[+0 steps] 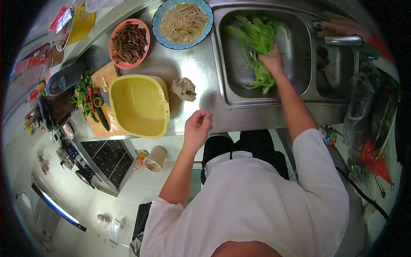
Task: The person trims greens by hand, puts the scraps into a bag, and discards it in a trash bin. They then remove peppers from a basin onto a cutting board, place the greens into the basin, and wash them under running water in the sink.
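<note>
Over the large basin of the stainless steel sink [298, 67], my right hand [273, 62] grips a bunch of leafy green vegetables [260, 35]. The leaves look blurred, and part of the bunch trails toward the basin's near side. My left hand [198, 128] hovers by the counter's front edge, fingers curled in, with nothing visible in it. Just beyond it lies a crumpled greyish cloth [184, 89]. To its left stands a yellow plastic basin [139, 106], with a little water or wet shine inside.
A blue-rimmed plate of pale shreds [183, 24] and a pink bowl of brown strips [130, 43] stand at the back. Herbs, red chillies and a green cucumber-like vegetable [102, 119] lie on a wooden cutting board [93, 127]. The faucet [343, 40] is beside the smaller basin.
</note>
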`<move>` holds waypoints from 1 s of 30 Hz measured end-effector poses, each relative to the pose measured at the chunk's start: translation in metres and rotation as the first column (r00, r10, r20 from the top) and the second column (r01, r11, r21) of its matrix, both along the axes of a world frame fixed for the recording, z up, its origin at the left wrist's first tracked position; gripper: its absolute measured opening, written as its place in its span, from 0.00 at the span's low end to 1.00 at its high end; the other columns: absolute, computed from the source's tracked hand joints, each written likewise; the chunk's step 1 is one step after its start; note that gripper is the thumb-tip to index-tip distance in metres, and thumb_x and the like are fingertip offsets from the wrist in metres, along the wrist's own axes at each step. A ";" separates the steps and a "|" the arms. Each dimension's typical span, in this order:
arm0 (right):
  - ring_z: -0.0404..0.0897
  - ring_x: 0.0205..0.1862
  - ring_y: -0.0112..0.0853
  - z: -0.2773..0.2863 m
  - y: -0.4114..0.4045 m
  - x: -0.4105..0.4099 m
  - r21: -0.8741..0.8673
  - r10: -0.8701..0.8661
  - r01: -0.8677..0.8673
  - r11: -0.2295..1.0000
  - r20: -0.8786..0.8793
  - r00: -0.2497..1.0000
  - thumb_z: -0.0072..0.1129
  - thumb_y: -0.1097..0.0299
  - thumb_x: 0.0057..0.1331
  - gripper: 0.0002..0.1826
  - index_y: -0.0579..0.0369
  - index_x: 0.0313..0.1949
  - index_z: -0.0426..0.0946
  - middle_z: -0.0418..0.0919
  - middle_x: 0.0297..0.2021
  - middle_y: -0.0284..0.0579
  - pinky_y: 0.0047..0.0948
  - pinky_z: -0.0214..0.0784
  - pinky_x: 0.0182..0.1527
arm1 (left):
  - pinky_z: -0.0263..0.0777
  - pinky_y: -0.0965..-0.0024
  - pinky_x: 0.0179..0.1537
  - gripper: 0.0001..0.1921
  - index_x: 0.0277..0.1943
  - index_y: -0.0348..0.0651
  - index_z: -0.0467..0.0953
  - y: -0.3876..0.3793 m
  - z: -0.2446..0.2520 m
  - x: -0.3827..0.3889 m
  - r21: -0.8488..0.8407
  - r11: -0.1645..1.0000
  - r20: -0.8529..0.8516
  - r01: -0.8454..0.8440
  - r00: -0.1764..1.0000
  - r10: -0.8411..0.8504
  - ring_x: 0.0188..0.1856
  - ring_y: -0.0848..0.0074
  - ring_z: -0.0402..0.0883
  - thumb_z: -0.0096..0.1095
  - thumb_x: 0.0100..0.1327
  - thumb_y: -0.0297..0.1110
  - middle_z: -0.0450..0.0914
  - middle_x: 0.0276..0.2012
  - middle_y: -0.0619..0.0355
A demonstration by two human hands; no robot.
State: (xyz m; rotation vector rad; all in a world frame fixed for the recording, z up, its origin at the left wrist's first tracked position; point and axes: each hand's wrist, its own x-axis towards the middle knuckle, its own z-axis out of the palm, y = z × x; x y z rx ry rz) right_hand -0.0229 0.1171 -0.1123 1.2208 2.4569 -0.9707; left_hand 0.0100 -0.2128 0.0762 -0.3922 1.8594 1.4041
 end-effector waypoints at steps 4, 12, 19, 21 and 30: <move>0.78 0.48 0.41 0.020 0.071 0.056 -0.357 -0.161 0.064 0.932 -0.249 0.955 0.67 0.59 0.53 0.38 0.60 0.61 0.64 0.78 0.49 0.50 0.40 0.70 0.51 | 0.73 0.72 0.35 0.07 0.39 0.36 0.77 0.055 -0.016 -0.025 -0.129 0.916 -0.298 0.380 0.866 -0.401 0.30 0.75 0.78 0.61 0.64 0.31 0.78 0.30 0.56; 0.76 0.51 0.41 0.110 0.122 0.123 -0.568 -0.335 0.227 0.791 -0.090 0.938 0.67 0.57 0.54 0.35 0.59 0.59 0.69 0.75 0.53 0.49 0.42 0.67 0.54 | 0.72 0.54 0.45 0.09 0.35 0.39 0.79 0.179 -0.122 -0.070 -0.600 0.560 -0.361 0.572 0.432 -0.827 0.43 0.57 0.79 0.60 0.54 0.33 0.80 0.36 0.49; 0.73 0.56 0.41 0.102 0.146 0.178 -0.528 -0.316 0.295 0.796 0.053 0.947 0.69 0.51 0.53 0.40 0.60 0.61 0.66 0.74 0.54 0.53 0.43 0.62 0.61 | 0.54 0.50 0.65 0.22 0.54 0.40 0.75 0.215 -0.213 -0.056 -0.801 0.526 -0.535 0.286 0.055 -0.843 0.61 0.54 0.66 0.57 0.55 0.33 0.76 0.49 0.48; 0.72 0.58 0.41 0.110 0.144 0.186 -0.542 -0.304 0.298 0.786 0.081 0.949 0.70 0.51 0.53 0.41 0.62 0.61 0.66 0.74 0.54 0.54 0.43 0.61 0.62 | 0.58 0.52 0.64 0.22 0.54 0.39 0.74 0.243 -0.199 -0.063 -0.748 0.524 -0.508 0.408 0.156 -0.847 0.60 0.54 0.67 0.57 0.54 0.33 0.76 0.48 0.48; 0.78 0.48 0.37 0.101 0.137 0.190 -0.719 -0.451 0.341 0.605 0.044 0.892 0.67 0.54 0.57 0.24 0.60 0.46 0.79 0.79 0.48 0.45 0.37 0.68 0.55 | 0.74 0.53 0.46 0.19 0.47 0.41 0.77 0.315 -0.237 -0.060 -0.545 0.654 -0.416 0.524 0.509 -0.754 0.46 0.53 0.79 0.65 0.51 0.36 0.79 0.46 0.46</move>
